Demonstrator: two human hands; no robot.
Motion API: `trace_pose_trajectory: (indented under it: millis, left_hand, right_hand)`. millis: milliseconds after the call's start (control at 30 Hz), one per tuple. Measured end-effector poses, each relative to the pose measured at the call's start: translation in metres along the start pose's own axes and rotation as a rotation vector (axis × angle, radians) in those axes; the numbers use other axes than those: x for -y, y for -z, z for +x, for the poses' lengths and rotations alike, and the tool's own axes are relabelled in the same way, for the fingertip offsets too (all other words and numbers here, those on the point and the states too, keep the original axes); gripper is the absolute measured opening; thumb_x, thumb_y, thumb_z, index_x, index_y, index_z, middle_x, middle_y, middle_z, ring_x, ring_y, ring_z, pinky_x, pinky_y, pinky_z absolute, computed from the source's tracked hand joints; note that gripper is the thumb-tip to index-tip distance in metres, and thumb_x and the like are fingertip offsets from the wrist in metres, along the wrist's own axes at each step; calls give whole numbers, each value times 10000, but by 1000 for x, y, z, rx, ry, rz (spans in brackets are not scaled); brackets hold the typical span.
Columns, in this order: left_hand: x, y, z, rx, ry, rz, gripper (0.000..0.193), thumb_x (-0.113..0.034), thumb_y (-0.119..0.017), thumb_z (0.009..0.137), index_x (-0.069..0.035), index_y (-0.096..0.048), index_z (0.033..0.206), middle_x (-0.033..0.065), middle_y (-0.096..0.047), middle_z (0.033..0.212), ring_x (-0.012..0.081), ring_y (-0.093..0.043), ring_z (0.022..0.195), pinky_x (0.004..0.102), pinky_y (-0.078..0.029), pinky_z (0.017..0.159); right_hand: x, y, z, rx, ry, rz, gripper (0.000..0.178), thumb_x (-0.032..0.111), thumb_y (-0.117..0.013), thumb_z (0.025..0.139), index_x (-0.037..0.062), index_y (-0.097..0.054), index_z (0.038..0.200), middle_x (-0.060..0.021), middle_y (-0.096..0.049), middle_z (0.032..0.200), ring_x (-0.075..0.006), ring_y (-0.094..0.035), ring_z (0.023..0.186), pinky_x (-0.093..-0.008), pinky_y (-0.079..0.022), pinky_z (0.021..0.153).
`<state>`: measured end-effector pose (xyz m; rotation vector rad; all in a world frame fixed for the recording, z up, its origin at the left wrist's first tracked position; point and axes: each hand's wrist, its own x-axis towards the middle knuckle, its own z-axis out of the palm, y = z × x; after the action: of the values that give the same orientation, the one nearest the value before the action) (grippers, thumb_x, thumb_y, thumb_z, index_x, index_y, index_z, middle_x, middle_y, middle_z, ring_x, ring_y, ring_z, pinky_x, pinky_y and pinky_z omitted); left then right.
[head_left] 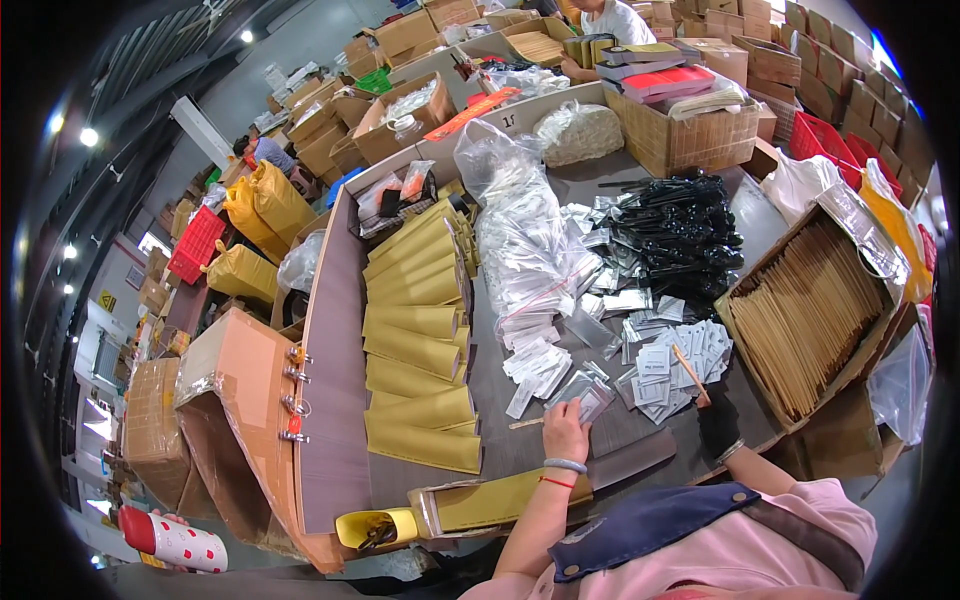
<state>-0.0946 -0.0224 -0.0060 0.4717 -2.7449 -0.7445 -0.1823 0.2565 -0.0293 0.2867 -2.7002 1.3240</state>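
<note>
Head view: left hand (565, 432) flat, fingers apart, pressing on small clear packet (583, 392) near middle of gray table (640, 440). Right hand (716, 420), gloved, closed round thin wooden stick (690, 372). Packet probably light, slippery, bendy; best pinched by an edge.

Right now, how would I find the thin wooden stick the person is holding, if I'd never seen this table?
Start at the big open cardboard box of brown envelopes on the table's right side. Just left of it lies a heap of small white packets, and the gloved right hand rests at its near edge. The wooden stick slants up from that hand, the only long, thin, tan thing among flat packets.
</note>
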Motion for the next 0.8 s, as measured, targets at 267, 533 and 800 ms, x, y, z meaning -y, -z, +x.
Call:
trace_pose_trajectory:
  millis: [267, 533, 800]
  left_hand:
    - [-2, 1, 1, -2, 9, -12, 530, -90, -779, 669, -99, -580, 1161, 115, -562, 1038, 322, -536, 982, 401, -464, 844]
    - [-3, 3, 1, -9, 10, -38, 536, -64, -786, 648, -87, -590, 1147, 133, -565, 1037, 333, -539, 973, 399, -461, 852]
    - [0, 0, 1, -22, -1, -34, 539, -59, -791, 639, -80, -595, 1140, 137, -565, 1044, 332, -536, 988, 399, -459, 863]
  right_hand:
    - [-5, 0, 0, 27, 35, 26, 146, 192, -607, 882, 60, -584, 940, -181, -593, 802, -369, -608, 775, -398, -484, 665]
    - [-3, 0, 0, 17, 27, 9, 143, 193, -609, 882, 60, -579, 924, -179, -589, 792, -383, -597, 766, -397, -479, 649]
    - [10, 3, 1, 36, 3, -1, 115, 168, -594, 885, 57, -568, 896, -181, -577, 780, -389, -587, 765, -394, -466, 641]
